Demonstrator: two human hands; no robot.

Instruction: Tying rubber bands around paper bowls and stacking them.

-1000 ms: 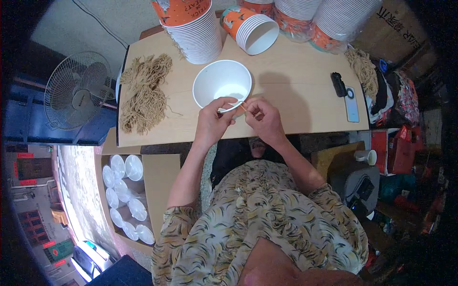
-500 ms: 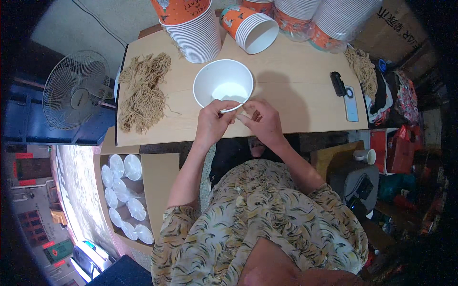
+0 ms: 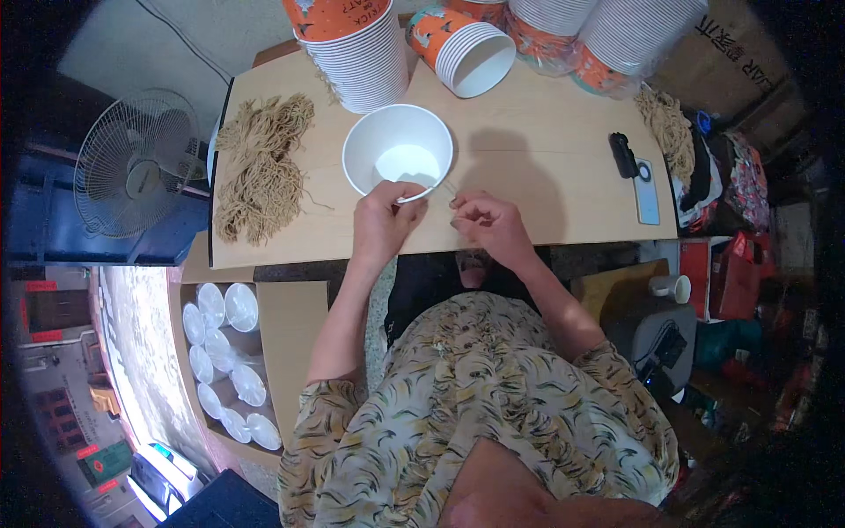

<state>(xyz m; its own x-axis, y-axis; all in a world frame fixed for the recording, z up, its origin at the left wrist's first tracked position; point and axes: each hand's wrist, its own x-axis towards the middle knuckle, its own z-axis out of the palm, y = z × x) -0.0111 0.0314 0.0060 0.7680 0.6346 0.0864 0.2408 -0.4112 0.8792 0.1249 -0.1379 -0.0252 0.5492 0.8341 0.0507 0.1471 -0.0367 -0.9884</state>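
Observation:
A white paper bucket (image 3: 398,145) stands near the table's front edge, its mouth facing up toward me. My left hand (image 3: 385,220) grips its near rim, thumb and fingers on either side of the wall. Just right of the rim, my right hand (image 3: 490,224) is closed in a pinch, apart from the bucket. A thin, pale cord (image 3: 449,187) seems to run from the rim to those fingertips; its ends are too small to make out. Toward the left lies a loose bundle of tan twine cords (image 3: 264,172).
Tall stacks of orange-and-white paper buckets (image 3: 359,75) stand at the back, with another stack (image 3: 475,63) on its side. A phone (image 3: 647,194) and a black device (image 3: 623,156) lie at right. Below left, a cardboard box (image 3: 295,352) holds clear plastic cups; a fan (image 3: 141,167) stands beyond.
My right hand has drawn away from the rim to the right, opening a gap between my hands. The bucket and my left hand have shifted slightly left.

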